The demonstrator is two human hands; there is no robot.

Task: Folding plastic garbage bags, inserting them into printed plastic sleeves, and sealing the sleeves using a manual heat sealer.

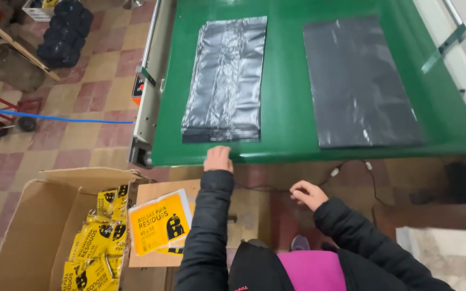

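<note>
My left hand [218, 159] reaches to the near edge of the green table [287, 97], just below a stack of glossy black plastic bags [226, 81]; its fingers are hidden against the edge. Held in the air below the table edge, my right hand [308, 194] has loosely curled fingers and nothing in it. A second, flatter pile of dark grey bags [360, 81] lies on the right part of the table. Both arms wear black jacket sleeves.
An open cardboard box [39, 226] at the lower left holds several yellow printed packets [95, 245]. One yellow packet [159, 222] lies on a cardboard sheet beside it. A blue hose [55, 117] crosses the tiled floor. Dark rolls [63, 29] are piled at the far left.
</note>
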